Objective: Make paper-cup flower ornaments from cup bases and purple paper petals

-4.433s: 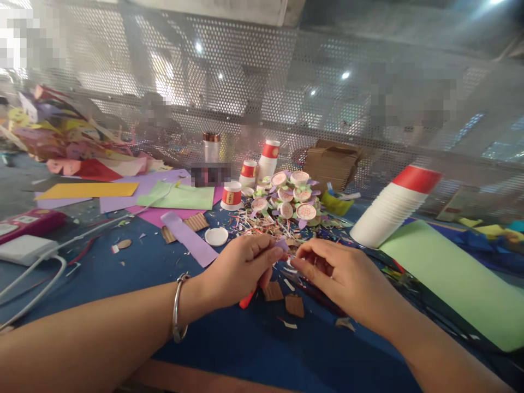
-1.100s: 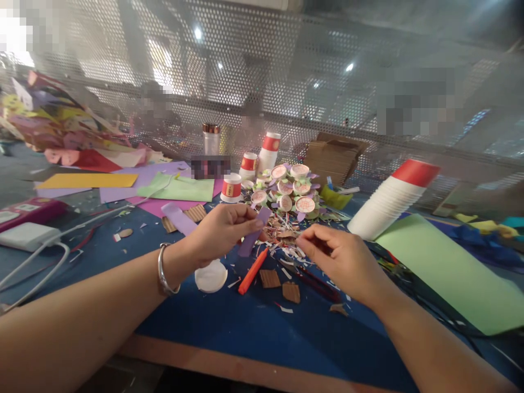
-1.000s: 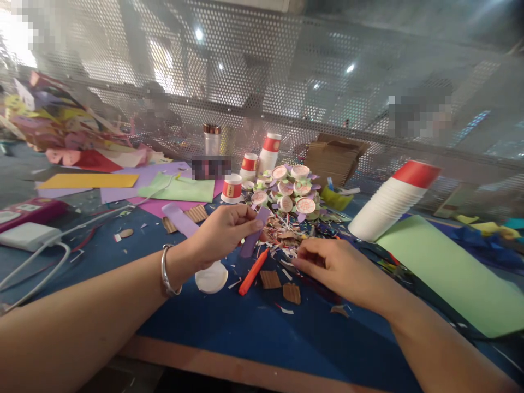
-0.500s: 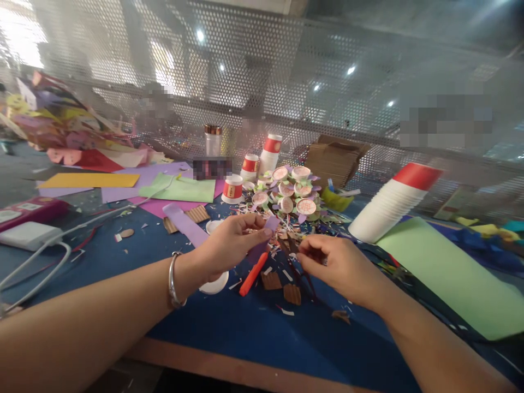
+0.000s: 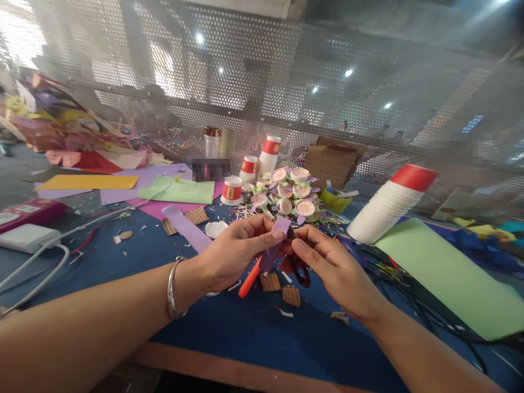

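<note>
Pinching: your left hand [image 5: 235, 254] has its thumb and forefinger closed on a purple paper strip [image 5: 275, 246] and holds it up just above the table's blue cover [image 5: 245, 335].
Right hand: your right hand [image 5: 332, 268] meets the strip from the other side, fingers curled round what look like dark red scissors [image 5: 302, 273]. The blades are mostly hidden, so you cannot tell whether they are in the paper.
Strip: it hangs between both hands, and no cut shows on it.
Under the hands: an orange pen [image 5: 249, 279], brown corrugated scraps [image 5: 291, 295] and paper shreds lie just beneath.
Done, by the look of it: a cluster of paper flowers [image 5: 286, 195] with round centres sits behind your hands, near a white disc [image 5: 216, 228].
Left, by the look of it: the strip itself seems unworked. The stack of cups [image 5: 388, 206] and the green sheet [image 5: 450, 278] on your right lie whole.
</note>
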### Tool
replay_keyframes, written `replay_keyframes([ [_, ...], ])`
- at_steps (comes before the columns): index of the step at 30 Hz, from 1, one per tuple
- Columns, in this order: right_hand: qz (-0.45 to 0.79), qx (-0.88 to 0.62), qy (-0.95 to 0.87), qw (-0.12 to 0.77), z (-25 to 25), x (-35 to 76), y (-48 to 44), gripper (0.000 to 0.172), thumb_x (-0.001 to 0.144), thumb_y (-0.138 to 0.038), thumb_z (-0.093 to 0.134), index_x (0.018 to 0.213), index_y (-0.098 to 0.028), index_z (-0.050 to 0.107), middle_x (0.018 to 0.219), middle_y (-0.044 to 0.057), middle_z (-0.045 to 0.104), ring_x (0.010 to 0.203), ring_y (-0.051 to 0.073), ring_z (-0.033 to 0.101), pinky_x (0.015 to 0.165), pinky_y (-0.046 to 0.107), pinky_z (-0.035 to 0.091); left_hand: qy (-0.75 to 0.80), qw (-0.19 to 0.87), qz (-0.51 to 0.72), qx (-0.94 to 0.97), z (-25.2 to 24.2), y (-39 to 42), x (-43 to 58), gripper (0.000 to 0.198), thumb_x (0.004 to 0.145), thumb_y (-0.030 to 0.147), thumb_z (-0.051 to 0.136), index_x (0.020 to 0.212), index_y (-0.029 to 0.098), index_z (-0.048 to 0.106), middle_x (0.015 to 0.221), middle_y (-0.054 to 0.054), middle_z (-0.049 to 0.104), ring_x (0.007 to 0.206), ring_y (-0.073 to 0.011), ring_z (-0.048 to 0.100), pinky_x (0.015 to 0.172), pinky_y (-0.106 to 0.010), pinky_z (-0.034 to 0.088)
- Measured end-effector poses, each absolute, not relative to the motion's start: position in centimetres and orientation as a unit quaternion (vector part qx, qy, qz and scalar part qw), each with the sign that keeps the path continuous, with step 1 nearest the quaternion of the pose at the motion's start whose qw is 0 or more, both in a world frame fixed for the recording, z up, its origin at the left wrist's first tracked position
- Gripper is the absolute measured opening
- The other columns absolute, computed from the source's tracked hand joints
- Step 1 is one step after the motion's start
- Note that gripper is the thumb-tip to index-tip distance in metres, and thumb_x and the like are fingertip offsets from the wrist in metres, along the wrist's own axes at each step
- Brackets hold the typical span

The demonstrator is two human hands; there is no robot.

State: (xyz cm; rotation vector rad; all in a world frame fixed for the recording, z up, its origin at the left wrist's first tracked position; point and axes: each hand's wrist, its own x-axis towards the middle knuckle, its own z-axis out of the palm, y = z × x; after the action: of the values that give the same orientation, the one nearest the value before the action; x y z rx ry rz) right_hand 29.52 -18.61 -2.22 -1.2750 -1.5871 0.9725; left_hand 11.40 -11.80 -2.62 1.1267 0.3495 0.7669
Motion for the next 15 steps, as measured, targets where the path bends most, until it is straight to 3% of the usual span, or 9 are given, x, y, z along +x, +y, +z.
replay_keyframes([
  [3,0.449,-0.491,-0.573,0.479,-2.9,28.8,-18.6,0.03,0.098,-0.051,0.055,0.089,-0.022,0.055,0.072,-0.004,0.056,0.056,0.009,0.048,0.048,0.02,0.034,0.159,0.758,0.353,0.525,-2.5,-12.0,11.4,0.023,0.084,0.03,0.074,0.078,0.015,0.057,0.069,0.001,0.062,0.056,-0.0081,0.054,0.053,-0.021,0.044],
  [5,0.454,-0.489,-0.535,0.519,-3.2,28.5,-18.6,0.03,0.096,-0.051,0.059,0.088,-0.022,0.056,0.068,-0.005,0.049,0.054,0.008,0.039,0.046,0.019,0.027,0.165,0.75,0.357,0.532,-2.7,-12.0,11.4,0.023,0.084,0.031,0.074,0.077,0.014,0.06,0.065,0.002,0.06,0.054,-0.009,0.053,0.054,-0.023,0.045],
  [10,0.484,-0.475,-0.5,0.538,-3.3,28.3,-18.8,0.03,0.095,-0.051,0.06,0.088,-0.022,0.057,0.064,-0.006,0.039,0.053,0.008,0.025,0.045,0.023,0.017,0.213,0.738,0.396,0.503,-2.9,-11.9,11.4,0.017,0.08,0.027,0.077,0.076,0.011,0.071,0.074,-0.002,0.068,0.07,-0.0104,0.06,0.071,-0.023,0.047],
  [15,0.477,-0.473,-0.511,0.536,-3.0,28.2,-19.1,0.031,0.095,-0.051,0.061,0.089,-0.021,0.059,0.063,-0.007,0.03,0.052,0.008,0.019,0.045,0.025,0.012,0.251,0.752,0.386,0.471,-2.5,-12.1,11.5,0.014,0.078,0.023,0.079,0.072,0.012,0.073,0.064,0.002,0.063,0.057,-0.0059,0.051,0.058,-0.019,0.04],
])
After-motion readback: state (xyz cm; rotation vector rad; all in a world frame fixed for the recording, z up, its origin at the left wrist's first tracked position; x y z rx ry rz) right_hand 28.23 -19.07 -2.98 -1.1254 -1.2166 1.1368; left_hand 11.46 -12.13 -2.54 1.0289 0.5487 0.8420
